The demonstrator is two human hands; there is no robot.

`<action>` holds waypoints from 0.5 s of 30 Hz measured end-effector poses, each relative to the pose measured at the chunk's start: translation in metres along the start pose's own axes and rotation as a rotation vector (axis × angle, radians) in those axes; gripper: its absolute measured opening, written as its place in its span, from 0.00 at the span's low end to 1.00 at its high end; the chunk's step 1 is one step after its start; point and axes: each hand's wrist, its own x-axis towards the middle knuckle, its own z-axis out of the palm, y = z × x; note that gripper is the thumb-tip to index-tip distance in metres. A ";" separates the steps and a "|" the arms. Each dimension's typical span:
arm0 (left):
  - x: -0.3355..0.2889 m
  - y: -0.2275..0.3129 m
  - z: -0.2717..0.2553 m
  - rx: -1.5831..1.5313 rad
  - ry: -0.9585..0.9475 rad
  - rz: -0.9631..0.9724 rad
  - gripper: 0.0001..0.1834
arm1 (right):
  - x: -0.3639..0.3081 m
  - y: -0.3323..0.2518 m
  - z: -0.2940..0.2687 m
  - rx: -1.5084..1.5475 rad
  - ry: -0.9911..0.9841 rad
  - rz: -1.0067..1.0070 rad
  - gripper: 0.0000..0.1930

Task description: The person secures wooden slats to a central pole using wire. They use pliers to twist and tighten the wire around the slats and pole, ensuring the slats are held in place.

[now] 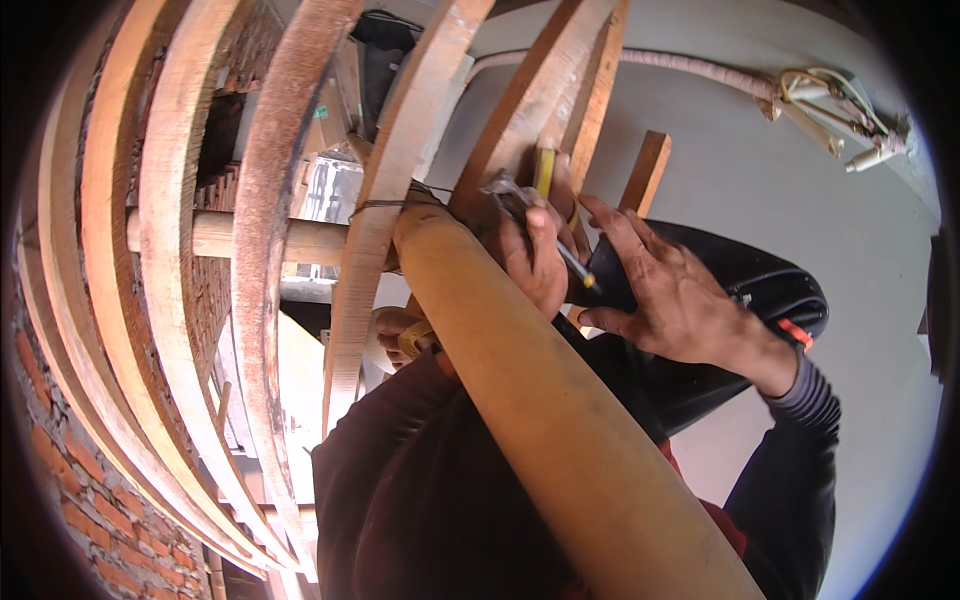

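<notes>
Pliers: our left hand [530, 262] gripped pliers [512, 195] just above the round pole [540, 400].
Right hand [665, 290]: we spread it wide, right of the pole, beside the pliers.

A pale grey plastered wall [760, 170] fills the right half of the view, lit evenly by soft daylight. Along its upper edge runs a pinkish conduit [700, 70], ending right of it in a knot of loose white and yellow cables [835, 105]. Far left of the wall stands red brickwork [70, 480], its mortar joints rough and partly in shade. Between the brick and the wall rises a row of bent-looking wooden planks [180, 250], crossed by a horizontal round pole [300, 240]. Behind the planks, a bright opening [335, 190] shows outdoor light.
</notes>
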 end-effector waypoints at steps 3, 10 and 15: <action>0.001 0.019 0.010 -0.214 -0.074 -0.075 0.42 | 0.006 0.028 0.021 0.224 -0.055 0.043 0.40; 0.007 0.020 0.013 -0.368 0.025 -0.138 0.31 | 0.025 0.038 0.036 0.659 -0.147 0.196 0.39; 0.010 0.017 0.010 -0.345 0.071 -0.045 0.32 | 0.033 0.041 0.036 0.509 -0.090 0.190 0.42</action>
